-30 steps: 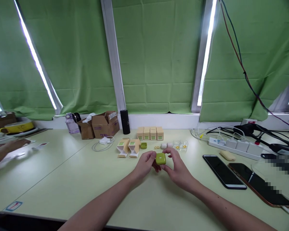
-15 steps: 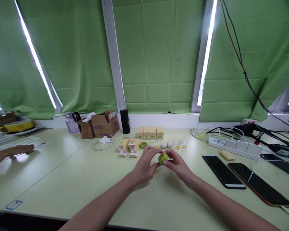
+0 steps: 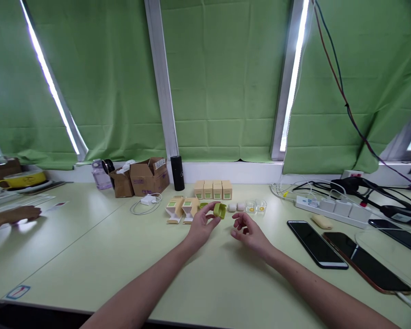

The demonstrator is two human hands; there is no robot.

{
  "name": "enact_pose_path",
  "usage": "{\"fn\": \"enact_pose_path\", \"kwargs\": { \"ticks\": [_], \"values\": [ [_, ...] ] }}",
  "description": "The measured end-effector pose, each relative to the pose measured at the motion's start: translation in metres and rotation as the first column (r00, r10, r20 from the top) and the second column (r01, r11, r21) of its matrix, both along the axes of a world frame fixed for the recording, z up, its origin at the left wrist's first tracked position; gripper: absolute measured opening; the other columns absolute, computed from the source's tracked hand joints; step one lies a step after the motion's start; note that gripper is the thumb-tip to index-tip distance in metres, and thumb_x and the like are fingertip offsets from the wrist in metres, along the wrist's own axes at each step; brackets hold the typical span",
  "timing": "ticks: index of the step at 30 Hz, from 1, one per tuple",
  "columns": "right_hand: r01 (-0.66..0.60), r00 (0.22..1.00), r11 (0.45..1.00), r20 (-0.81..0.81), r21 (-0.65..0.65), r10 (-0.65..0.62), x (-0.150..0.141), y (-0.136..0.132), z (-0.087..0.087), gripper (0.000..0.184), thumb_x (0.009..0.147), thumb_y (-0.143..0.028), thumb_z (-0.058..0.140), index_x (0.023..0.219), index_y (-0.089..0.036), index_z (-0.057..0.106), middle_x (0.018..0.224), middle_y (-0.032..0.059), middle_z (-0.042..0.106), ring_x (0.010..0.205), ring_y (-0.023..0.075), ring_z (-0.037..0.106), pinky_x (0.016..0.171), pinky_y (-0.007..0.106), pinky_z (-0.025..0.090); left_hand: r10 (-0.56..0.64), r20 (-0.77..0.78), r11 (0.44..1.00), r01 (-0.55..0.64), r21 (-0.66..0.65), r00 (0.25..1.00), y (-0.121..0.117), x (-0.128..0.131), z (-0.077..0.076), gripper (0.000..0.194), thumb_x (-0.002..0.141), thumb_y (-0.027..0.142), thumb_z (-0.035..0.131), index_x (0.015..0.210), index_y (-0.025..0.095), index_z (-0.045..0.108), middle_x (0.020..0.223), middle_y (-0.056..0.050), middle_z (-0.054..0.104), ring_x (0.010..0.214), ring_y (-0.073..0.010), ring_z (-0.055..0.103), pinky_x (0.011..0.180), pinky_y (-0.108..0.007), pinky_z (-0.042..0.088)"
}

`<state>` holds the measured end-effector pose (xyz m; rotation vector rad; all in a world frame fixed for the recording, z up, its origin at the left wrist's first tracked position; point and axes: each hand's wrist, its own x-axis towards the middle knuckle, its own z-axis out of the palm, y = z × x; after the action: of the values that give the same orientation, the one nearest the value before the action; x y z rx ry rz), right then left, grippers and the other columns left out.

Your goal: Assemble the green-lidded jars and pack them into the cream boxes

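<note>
the left grip [image 3: 201, 228] is pinched on a small green shell [image 3: 219, 210], thumb below and fingers at its left side, holding it raised above the bench [image 3: 226, 288]. the shell is tilted and looks hollow, its open side partly facing the person. the right grip [image 3: 248, 232] sits to the right, apart from the shell, its thumb and fingers loosely curled with a gap between them; nothing can be seen in it.

the step in hand looks like handling the shell on its own, with the left grip presenting it and the right grip free to work. a second green piece [image 3: 202, 205] lies just beyond the left grip, partly hidden by its fingers. beyond the right grip stand two white plugs [image 3: 236, 207], and farther right of them two clear cups [image 3: 256, 207] with yellow inside. two open cartons [image 3: 182, 210] lie beyond and left of the left grip, with a row of boxes [image 3: 213, 190] farther back.

the next move probably calls for a steady, light left pinch, since the shell seems small and smooth, and for the right grip to close precisely, as the nearby parts are small and closely set.
</note>
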<state>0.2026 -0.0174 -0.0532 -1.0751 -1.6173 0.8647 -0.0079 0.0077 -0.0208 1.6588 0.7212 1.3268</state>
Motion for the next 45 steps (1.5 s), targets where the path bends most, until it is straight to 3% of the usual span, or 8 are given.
{"fn": "enact_pose_path", "kwargs": {
  "ticks": [4, 9, 15, 17, 24, 35, 40, 45],
  "values": [
    [0.09, 0.963, 0.992, 0.247, 0.092, -0.11, 0.003, 0.006, -0.006, 0.036, 0.081, -0.024, 0.068, 0.116, -0.025, 0.061, 0.108, 0.006, 0.063, 0.103, 0.0259, 0.059, 0.089, 0.043, 0.05, -0.045, 0.163, 0.987, 0.069, -0.146, 0.986, 0.006, -0.003, -0.001, 0.057, 0.079, 0.042, 0.083, 0.13, 0.021, 0.067, 0.133, -0.012, 0.067, 0.121, -0.0283, 0.059, 0.098, -0.038, 0.049],
    [0.098, 0.873, 0.958, 0.439, 0.269, -0.212, 0.001, 0.016, 0.003, 0.035, 0.083, -0.015, 0.067, 0.117, -0.026, 0.065, 0.115, 0.0075, 0.065, 0.111, 0.0282, 0.055, 0.097, 0.046, 0.046, -0.09, 0.25, 0.971, 0.142, -0.195, 0.964, 0.006, -0.003, -0.001, 0.052, 0.078, 0.044, 0.085, 0.122, 0.019, 0.072, 0.128, -0.013, 0.068, 0.113, -0.0262, 0.061, 0.091, -0.036, 0.052],
    [0.12, 0.581, 0.875, 0.682, 0.469, -0.445, -0.006, 0.048, 0.017, 0.033, 0.088, -0.013, 0.066, 0.119, -0.024, 0.072, 0.125, 0.0114, 0.065, 0.121, 0.032, 0.047, 0.099, 0.045, 0.039, -0.076, 0.294, 0.963, 0.146, -0.225, 0.953, 0.003, -0.003, 0.004, 0.043, 0.079, 0.042, 0.084, 0.113, 0.018, 0.074, 0.118, -0.011, 0.07, 0.105, -0.0218, 0.061, 0.088, -0.032, 0.053],
    [0.083, 0.5, 0.869, 0.733, 0.488, -0.46, -0.011, 0.061, 0.02, 0.028, 0.09, -0.015, 0.065, 0.114, -0.024, 0.076, 0.127, 0.0117, 0.065, 0.124, 0.0325, 0.045, 0.101, 0.044, 0.036, -0.065, 0.311, 0.963, 0.142, -0.231, 0.948, 0.003, -0.004, 0.005, 0.042, 0.079, 0.041, 0.084, 0.113, 0.018, 0.074, 0.118, -0.011, 0.07, 0.104, -0.0213, 0.061, 0.087, -0.032, 0.053],
    [0.064, 0.426, 0.873, 0.777, 0.484, -0.463, -0.039, 0.094, 0.019, 0.023, 0.09, -0.014, 0.06, 0.097, -0.018, 0.081, 0.121, 0.0162, 0.066, 0.124, 0.0329, 0.043, 0.104, 0.043, 0.028, -0.078, 0.315, 0.963, 0.153, -0.22, 0.946, 0.005, -0.004, 0.003, 0.045, 0.077, 0.042, 0.085, 0.114, 0.018, 0.074, 0.117, -0.011, 0.069, 0.107, -0.0227, 0.061, 0.086, -0.031, 0.053],
    [0.107, 0.428, 0.869, 0.766, 0.483, -0.479, -0.049, 0.095, 0.017, 0.031, 0.087, -0.005, 0.053, 0.101, -0.016, 0.078, 0.109, 0.0188, 0.069, 0.117, 0.0338, 0.046, 0.099, 0.044, 0.028, -0.069, 0.287, 0.969, 0.133, -0.208, 0.955, 0.004, -0.004, 0.002, 0.046, 0.077, 0.045, 0.084, 0.113, 0.018, 0.075, 0.117, -0.012, 0.07, 0.108, -0.0241, 0.062, 0.086, -0.033, 0.052],
    [0.111, 0.518, 0.878, 0.727, 0.466, -0.451, -0.038, 0.074, 0.026, 0.031, 0.085, 0.0, 0.051, 0.097, -0.016, 0.075, 0.104, 0.0177, 0.072, 0.115, 0.033, 0.05, 0.093, 0.043, 0.03, -0.051, 0.271, 0.977, 0.104, -0.187, 0.961, 0.004, -0.004, 0.003, 0.047, 0.079, 0.048, 0.083, 0.115, 0.02, 0.073, 0.119, -0.011, 0.07, 0.108, -0.0234, 0.063, 0.088, -0.033, 0.052],
    [0.138, 0.648, 0.906, 0.655, 0.401, -0.389, -0.019, 0.042, 0.029, 0.027, 0.088, -0.004, 0.049, 0.087, -0.021, 0.07, 0.089, 0.0091, 0.076, 0.092, 0.0256, 0.063, 0.087, 0.04, 0.037, -0.026, 0.261, 0.979, 0.077, -0.189, 0.965, 0.004, -0.004, 0.0, 0.051, 0.078, 0.048, 0.084, 0.119, 0.019, 0.072, 0.121, -0.012, 0.07, 0.109, -0.0244, 0.063, 0.088, -0.033, 0.052]
  ]
}}
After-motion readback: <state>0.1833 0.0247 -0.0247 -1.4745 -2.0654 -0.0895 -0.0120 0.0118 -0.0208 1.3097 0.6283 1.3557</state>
